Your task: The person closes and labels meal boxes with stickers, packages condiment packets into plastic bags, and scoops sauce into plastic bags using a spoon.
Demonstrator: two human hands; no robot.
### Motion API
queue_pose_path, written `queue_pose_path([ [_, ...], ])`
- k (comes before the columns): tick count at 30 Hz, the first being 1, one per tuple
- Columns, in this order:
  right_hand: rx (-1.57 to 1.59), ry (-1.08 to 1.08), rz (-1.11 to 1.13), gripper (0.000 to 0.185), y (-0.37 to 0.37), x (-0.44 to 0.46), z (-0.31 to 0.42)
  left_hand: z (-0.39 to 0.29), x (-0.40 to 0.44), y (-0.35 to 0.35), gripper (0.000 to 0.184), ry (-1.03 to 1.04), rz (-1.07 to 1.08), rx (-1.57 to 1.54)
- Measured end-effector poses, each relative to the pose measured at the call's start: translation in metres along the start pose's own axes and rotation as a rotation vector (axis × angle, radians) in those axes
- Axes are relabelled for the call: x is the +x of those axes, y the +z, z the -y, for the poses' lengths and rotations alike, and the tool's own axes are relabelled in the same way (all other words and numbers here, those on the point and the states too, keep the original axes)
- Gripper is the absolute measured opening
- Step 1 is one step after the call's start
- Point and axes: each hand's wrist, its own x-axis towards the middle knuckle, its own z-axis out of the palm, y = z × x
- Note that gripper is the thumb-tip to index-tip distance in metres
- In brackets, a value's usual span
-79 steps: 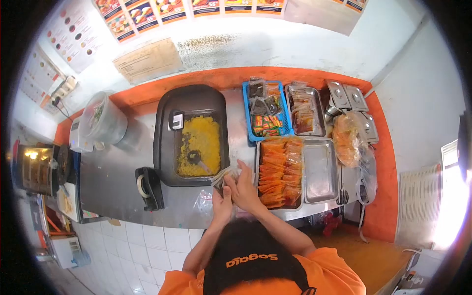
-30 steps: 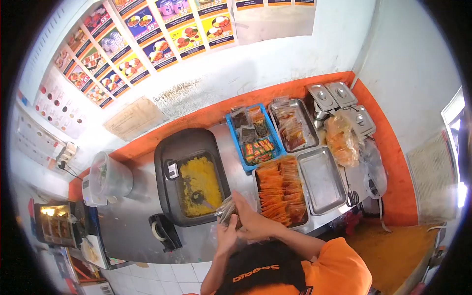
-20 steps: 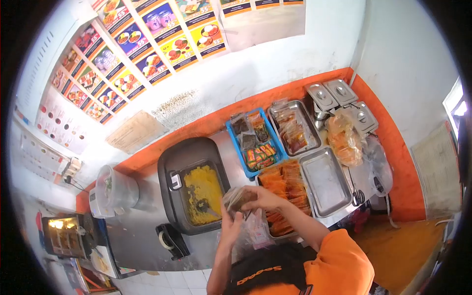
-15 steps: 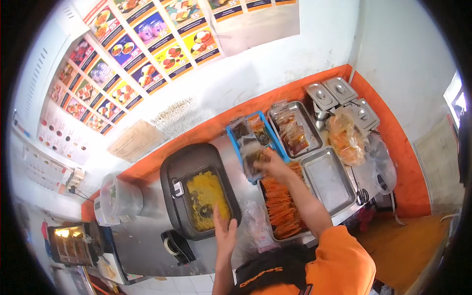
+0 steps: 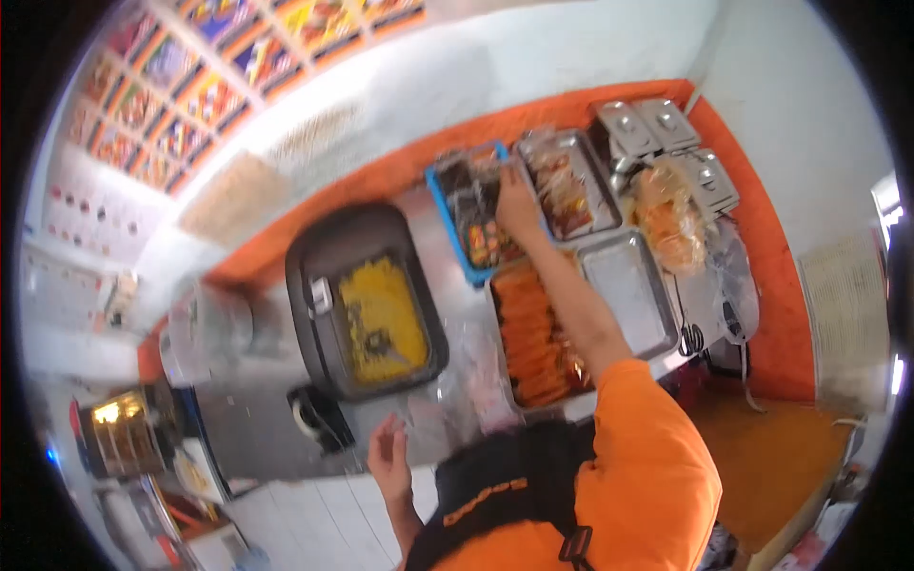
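In the head view, the right hand point(image 5: 516, 205) dips into the blue basket point(image 5: 451, 228) holding dark packets point(image 5: 463, 193) — blur hides whether its fingers grasp one. The left hand point(image 5: 388, 459), fingers loosely parted, hangs by the near edge. A snagging fingertip could drag packets out. Steel counter point(image 5: 249, 428); white wall point(image 5: 562, 48), orange band point(image 5: 783, 314).

Pale walls point(image 5: 590, 57) meet a metal tabletop point(image 5: 252, 428) along a wide orange band point(image 5: 776, 276). Colorful food posters point(image 5: 214, 95) cover the upper left wall, above a stained brown paper sheet point(image 5: 233, 200). White tiles point(image 5: 324, 514) show below the tabletop, an orange-brown surface point(image 5: 781, 471) lies lower right, and bright light enters at the right edge.
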Motion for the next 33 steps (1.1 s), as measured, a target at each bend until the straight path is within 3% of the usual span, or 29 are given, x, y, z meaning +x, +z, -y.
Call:
queue_pose_path([
  [2,0.151,-0.017,0.057,0.028,-0.060,-0.006,0.036,0.012,-0.010,-0.005,0.037,0.105,0.001,0.155],
  [4,0.308,-0.037,0.108,0.024,-0.117,-0.029,0.077,0.024,-0.015,-0.018,0.039,0.008,0.001,0.301],
  [6,0.505,0.091,0.371,0.022,-0.164,-0.076,0.114,0.046,-0.016,-0.030,0.042,0.010,-0.005,0.449],
  [8,0.447,-0.047,0.698,0.021,-0.204,-0.129,0.137,0.075,-0.010,-0.035,0.047,0.115,-0.013,0.610],
  [11,0.470,-0.027,0.997,0.028,-0.241,-0.202,0.167,0.101,0.005,-0.022,0.061,0.371,-0.012,0.893],
  [15,0.362,-0.090,1.160,0.038,-0.267,-0.229,0.183,0.115,0.018,-0.001,0.067,0.334,0.021,0.831],
  [17,0.340,-0.082,1.154,0.042,-0.269,-0.234,0.183,0.136,0.030,0.009,0.071,0.393,0.026,0.798],
  [20,0.321,-0.061,1.109,0.045,-0.275,-0.234,0.174,0.125,0.038,0.017,0.076,0.210,0.019,0.721],
  [23,0.350,-0.059,1.032,0.042,-0.288,-0.224,0.166,0.127,0.042,0.015,0.065,0.163,0.004,0.683],
  [26,0.337,0.003,0.998,0.042,-0.306,-0.209,0.157,0.133,0.051,0.001,0.052,0.093,0.114,0.842],
  [29,0.276,0.094,0.890,0.043,-0.314,-0.208,0.130,0.149,0.050,-0.003,0.041,0.204,0.011,0.819],
  [32,0.207,0.228,0.766,0.044,-0.338,-0.197,0.098,0.157,0.047,-0.019,0.025,-0.031,0.068,0.267],
  [33,0.190,0.281,0.733,0.044,-0.348,-0.192,0.088,0.151,0.044,-0.021,0.025,-0.048,0.069,0.209],
])
